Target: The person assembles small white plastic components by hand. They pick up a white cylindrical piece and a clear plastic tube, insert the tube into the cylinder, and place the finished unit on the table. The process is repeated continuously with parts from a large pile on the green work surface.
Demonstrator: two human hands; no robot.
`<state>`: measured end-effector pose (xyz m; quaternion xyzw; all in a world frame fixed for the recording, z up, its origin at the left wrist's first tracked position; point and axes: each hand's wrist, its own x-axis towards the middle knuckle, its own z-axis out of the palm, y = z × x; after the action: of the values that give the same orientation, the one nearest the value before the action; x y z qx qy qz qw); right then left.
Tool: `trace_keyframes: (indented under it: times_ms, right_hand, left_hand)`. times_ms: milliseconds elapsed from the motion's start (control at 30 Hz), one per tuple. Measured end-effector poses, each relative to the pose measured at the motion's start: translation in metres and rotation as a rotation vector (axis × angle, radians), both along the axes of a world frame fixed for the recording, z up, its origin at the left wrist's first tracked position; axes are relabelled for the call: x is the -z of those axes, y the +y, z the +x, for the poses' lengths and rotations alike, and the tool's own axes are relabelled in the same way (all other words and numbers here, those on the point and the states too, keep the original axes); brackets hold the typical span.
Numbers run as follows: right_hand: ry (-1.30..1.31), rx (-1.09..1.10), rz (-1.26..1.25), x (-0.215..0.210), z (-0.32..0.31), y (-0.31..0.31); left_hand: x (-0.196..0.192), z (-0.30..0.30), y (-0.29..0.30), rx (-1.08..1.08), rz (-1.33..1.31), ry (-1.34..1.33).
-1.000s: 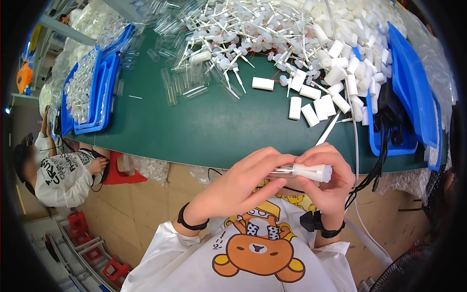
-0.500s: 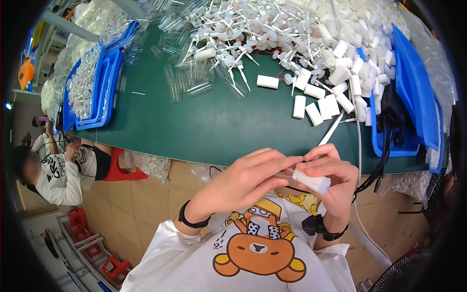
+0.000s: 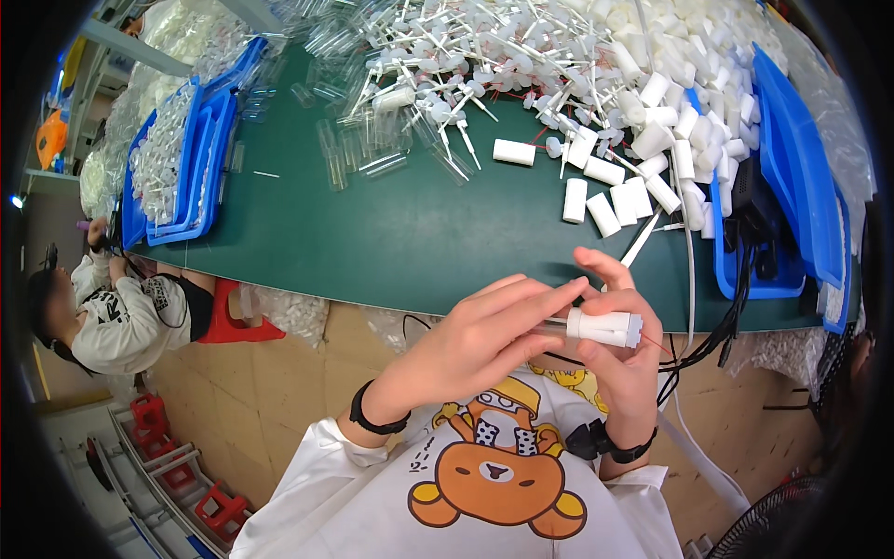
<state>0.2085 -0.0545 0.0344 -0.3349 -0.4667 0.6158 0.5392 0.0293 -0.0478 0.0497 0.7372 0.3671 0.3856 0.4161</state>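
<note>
A white plastic cylinder (image 3: 598,327) lies sideways between the thumb and fingers of my right hand (image 3: 626,321), just beyond the table's near edge. Its right end carries a pale grey-white cap (image 3: 635,331) with a thin red thread sticking out. My right index finger is lifted. From the left, my left hand (image 3: 494,337) closes its fingers and thumb around a clear tube (image 3: 553,324) that meets the cylinder's left end. Most of that tube is hidden by the left fingers, so I cannot tell how far it reaches inside.
White cylinders (image 3: 603,214) and capped white sticks (image 3: 503,51) are heaped across the green table (image 3: 307,242). Clear tubes (image 3: 331,154) lie left of them. Blue trays (image 3: 216,168) stand at left, a blue bin (image 3: 787,279) with black cables at right. A person (image 3: 130,321) sits at far left.
The cylinder has turned from slanting downward to nearly level, so its capped end and red thread show. My right index finger has risen and the right thumb now sits underneath.
</note>
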Motion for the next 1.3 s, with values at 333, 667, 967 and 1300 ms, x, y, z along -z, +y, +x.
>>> trace_keyframes:
  times_ms: [333,667,967,1300]
  right_hand:
    - [-0.046,0.127,0.263,0.016,0.002,0.002]
    - [0.040,-0.003,0.215,0.017,-0.012,-0.002]
    - [0.107,-0.013,0.211,0.018,-0.015,-0.010]
    - [0.112,-0.087,0.219,0.017,-0.020,-0.012]
  left_hand:
    - [-0.007,-0.001,-0.008,0.035,-0.082,-0.016]
    - [-0.005,0.003,-0.014,-0.020,-0.227,-0.089]
    - [-0.006,0.001,-0.016,-0.005,-0.229,-0.085]
    - [0.007,-0.001,-0.024,0.056,-0.550,-0.371]
